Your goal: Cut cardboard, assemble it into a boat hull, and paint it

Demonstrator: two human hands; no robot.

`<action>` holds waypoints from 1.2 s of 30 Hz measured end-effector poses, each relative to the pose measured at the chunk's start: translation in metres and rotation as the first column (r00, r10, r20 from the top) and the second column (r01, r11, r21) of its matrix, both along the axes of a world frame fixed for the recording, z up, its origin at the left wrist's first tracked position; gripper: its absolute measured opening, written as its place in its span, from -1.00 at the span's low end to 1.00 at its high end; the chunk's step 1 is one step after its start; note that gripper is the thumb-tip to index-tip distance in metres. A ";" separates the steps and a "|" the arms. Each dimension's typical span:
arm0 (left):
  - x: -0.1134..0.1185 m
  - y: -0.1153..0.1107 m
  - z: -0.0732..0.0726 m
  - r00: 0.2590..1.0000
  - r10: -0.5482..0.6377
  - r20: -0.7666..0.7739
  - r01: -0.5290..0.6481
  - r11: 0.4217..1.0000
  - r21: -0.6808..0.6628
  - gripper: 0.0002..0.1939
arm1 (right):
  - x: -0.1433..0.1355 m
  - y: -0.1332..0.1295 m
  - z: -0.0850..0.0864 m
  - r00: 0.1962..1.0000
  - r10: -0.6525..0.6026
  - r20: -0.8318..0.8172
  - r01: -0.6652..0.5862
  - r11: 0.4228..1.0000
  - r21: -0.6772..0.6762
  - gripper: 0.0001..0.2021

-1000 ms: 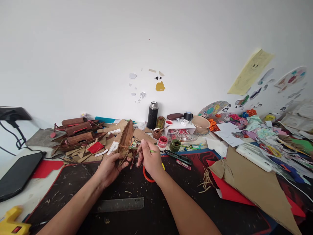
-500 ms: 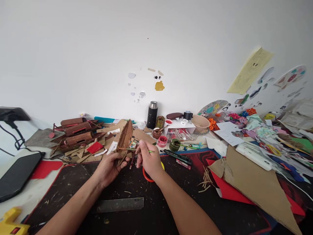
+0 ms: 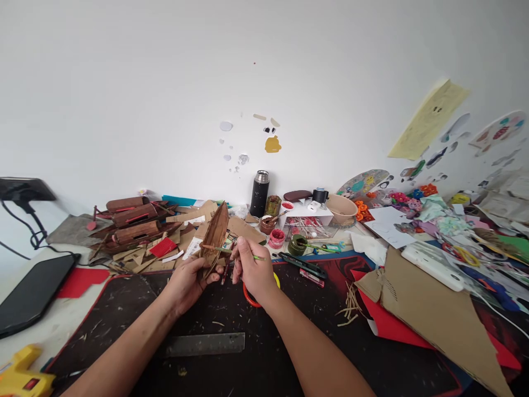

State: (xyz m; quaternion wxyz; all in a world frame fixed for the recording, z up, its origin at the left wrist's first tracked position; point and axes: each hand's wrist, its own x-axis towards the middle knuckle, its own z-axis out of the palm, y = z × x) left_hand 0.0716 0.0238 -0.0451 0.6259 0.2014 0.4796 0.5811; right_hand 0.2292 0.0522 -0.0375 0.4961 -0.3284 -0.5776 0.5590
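A small brown boat-shaped model [image 3: 215, 229] is held tilted, its pointed end up, in my left hand [image 3: 188, 284], whose fingers grip its lower end. My right hand [image 3: 254, 270] is closed in a pinch on a thin green-handled paintbrush [image 3: 258, 257]. The brush points left, and its tip is at the near end of the boat. An open jar of brown paint [image 3: 267, 223] stands behind my right hand, with pink [image 3: 276, 238] and green [image 3: 296, 244] jars to its right.
Brown model boats [image 3: 134, 220] and cardboard scraps lie at the left. A black flask [image 3: 259, 193] stands by the wall. A clear ruler [image 3: 206, 344] lies on the dark mat, a yellow glue gun [image 3: 25, 375] at lower left, and cardboard [image 3: 438, 314] at right.
The whole view has shifted slightly, so most things appear a little further right. The brush tip has moved slightly along the boat's near end. Both grips are unchanged.
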 end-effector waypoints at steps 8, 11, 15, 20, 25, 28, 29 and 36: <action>0.001 0.000 -0.006 0.996 -0.025 -0.089 0.032 0.996 0.079 -0.73 | 0.000 0.001 0.003 0.999 -0.034 -0.026 0.034 0.999 -0.015 -0.37; 0.002 -0.001 -0.007 0.991 -0.053 -0.120 0.063 0.995 0.080 -0.74 | 0.001 0.003 0.003 0.998 -0.061 -0.032 0.061 0.998 -0.006 -0.38; 0.004 -0.002 -0.006 0.985 -0.073 -0.157 0.086 0.994 0.074 -0.73 | 0.002 0.005 0.001 0.995 -0.088 -0.048 0.089 0.996 0.016 -0.40; 0.005 -0.003 -0.006 0.979 -0.088 -0.184 0.106 0.990 0.092 -0.67 | 0.003 0.005 0.000 0.991 -0.129 -0.035 0.131 0.990 0.046 -0.40; 0.004 -0.002 -0.008 0.984 -0.064 -0.169 0.081 0.992 0.096 -0.64 | 0.002 0.005 0.000 0.995 -0.098 -0.006 0.099 0.994 0.044 -0.39; 0.002 -0.001 -0.009 0.987 -0.048 -0.154 0.063 0.993 0.095 -0.67 | 0.001 0.004 -0.003 0.999 -0.035 -0.010 0.035 0.999 0.017 -0.37; 0.002 -0.001 -0.009 0.988 -0.035 -0.152 0.049 0.995 0.090 -0.69 | 0.001 0.003 -0.003 1.000 -0.014 -0.021 0.014 1.000 0.007 -0.36; 0.001 0.000 -0.009 0.989 0.009 -0.150 0.004 0.997 0.082 -0.70 | 0.000 0.002 -0.003 1.000 0.005 -0.021 -0.006 1.000 -0.017 -0.36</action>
